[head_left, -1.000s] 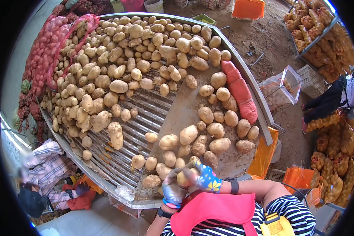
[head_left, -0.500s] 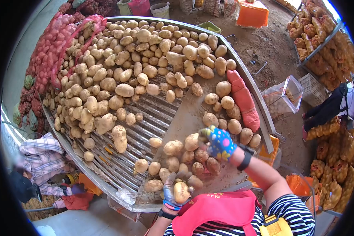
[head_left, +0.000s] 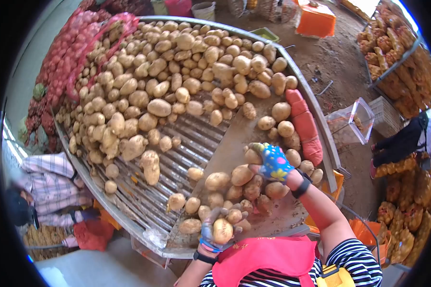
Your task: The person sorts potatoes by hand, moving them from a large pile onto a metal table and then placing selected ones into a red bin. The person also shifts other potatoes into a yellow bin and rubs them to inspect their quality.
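Note:
My left hand (head_left: pixel 207 233), in a glove with a dark wristband below it, is closed around a potato (head_left: pixel 222 231) at the near edge of the sorting table. Smaller potatoes touch its fingertips. My right hand (head_left: pixel 275 161), in a blue flowered glove, has its fingers curled over a potato (head_left: pixel 253 155) on the flat metal sheet (head_left: pixel 225 160). Between my hands lies a loose cluster of potatoes (head_left: pixel 242 175), some stained with darker soil. A large knobbly potato (head_left: pixel 151 167) rests on the slatted grate (head_left: pixel 184 146).
A big heap of potatoes (head_left: pixel 143 86) covers the far left of the table. A rolled red mesh bag (head_left: pixel 304 126) lies along the right rim (head_left: pixel 316 110). A person in a plaid shirt (head_left: pixel 57 186) is at left; another person (head_left: pixel 402 136) stands at right near filled sacks (head_left: pixel 407 191).
My right hand has moved slightly right and up and now grips a potato. My left hand still holds its potato. The whole view has shifted a little.

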Demonstrator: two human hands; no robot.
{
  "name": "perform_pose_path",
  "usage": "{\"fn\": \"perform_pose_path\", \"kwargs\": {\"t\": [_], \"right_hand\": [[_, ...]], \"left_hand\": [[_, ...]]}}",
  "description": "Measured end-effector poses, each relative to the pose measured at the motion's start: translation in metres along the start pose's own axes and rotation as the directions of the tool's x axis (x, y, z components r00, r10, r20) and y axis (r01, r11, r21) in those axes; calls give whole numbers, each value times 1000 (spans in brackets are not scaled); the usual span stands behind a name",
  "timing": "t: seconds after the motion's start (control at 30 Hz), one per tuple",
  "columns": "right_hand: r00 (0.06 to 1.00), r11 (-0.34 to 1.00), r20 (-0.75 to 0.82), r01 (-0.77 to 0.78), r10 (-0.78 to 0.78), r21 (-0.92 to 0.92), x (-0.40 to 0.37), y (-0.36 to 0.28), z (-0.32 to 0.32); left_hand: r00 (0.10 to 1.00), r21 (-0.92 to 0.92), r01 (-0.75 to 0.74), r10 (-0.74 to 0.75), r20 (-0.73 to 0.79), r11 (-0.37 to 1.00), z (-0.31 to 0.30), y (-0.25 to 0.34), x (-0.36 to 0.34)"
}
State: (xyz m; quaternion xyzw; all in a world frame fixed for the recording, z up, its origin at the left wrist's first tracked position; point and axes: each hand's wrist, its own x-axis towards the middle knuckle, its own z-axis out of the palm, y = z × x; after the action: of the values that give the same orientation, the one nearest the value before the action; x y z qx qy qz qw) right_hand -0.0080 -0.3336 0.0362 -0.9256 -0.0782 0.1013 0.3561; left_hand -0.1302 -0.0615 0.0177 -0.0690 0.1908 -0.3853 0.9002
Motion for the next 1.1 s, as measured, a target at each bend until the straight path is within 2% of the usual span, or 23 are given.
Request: {"fn": "perform_pose_path", "kwargs": {"t": [0.03,0.07,0.13,0.17,0.2,0.23,0.27,0.3,0.37,0.4,0.43,0.5,0.57,0.67,0.8,0.87,0.97,1.1], "right_hand": [[994,958,-56,105,-93,268,-12,-6,5],[989,921,-43,148,-142,361,-24,-15,6],[970,840,-87,239,-226,487,-41,-30,20],[944,868,-153,328,-291,373,-50,-37,25],[930,900,-145,364,-337,240,-58,-42,28],[913,912,-138,398,-384,95,-62,-44,29],[870,883,-174,470,-462,7,-63,-49,30],[845,857,-147,512,-514,-58,-64,-52,34],[792,788,-81,582,-605,-199,-73,-57,41],[786,766,-10,600,-618,-231,-77,-57,45],[775,744,40,618,-630,-256,-79,-56,47],[803,785,86,595,-590,-174,-85,-63,42],[811,806,117,584,-574,-96,-87,-66,37],[799,807,137,591,-585,-4,-90,-55,46],[819,837,176,532,-547,126,-91,-53,37],[826,842,175,505,-536,190,-89,-50,39],[840,855,191,465,-508,230,-87,-48,43],[858,882,211,438,-468,175,-85,-44,49]], "left_hand": [[1000,24,6,-6,21,1000,7,0,4],[981,241,-28,73,-181,970,19,-4,6],[968,278,5,65,-244,961,24,-5,8],[949,301,10,86,-303,954,33,-10,10],[962,280,43,35,-269,959,26,-11,11],[941,483,152,22,-337,862,18,-4,6],[921,488,208,-1,-390,848,16,-4,6],[899,491,263,-26,-437,831,17,-5,9],[903,527,288,-43,-428,800,24,-9,13],[905,545,301,-55,-421,783,28,-11,16],[874,587,336,-12,-485,737,31,-11,13],[887,701,312,68,-457,641,43,-20,8],[865,544,379,-79,-495,748,31,-21,1],[848,313,361,-170,-502,879,38,-29,-1],[866,288,343,-182,-466,894,37,-31,-2],[857,293,316,-139,-497,902,34,-32,0],[851,336,319,-112,-513,886,16,-26,-2],[851,421,352,-99,-515,836,12,-16,-2]]}}
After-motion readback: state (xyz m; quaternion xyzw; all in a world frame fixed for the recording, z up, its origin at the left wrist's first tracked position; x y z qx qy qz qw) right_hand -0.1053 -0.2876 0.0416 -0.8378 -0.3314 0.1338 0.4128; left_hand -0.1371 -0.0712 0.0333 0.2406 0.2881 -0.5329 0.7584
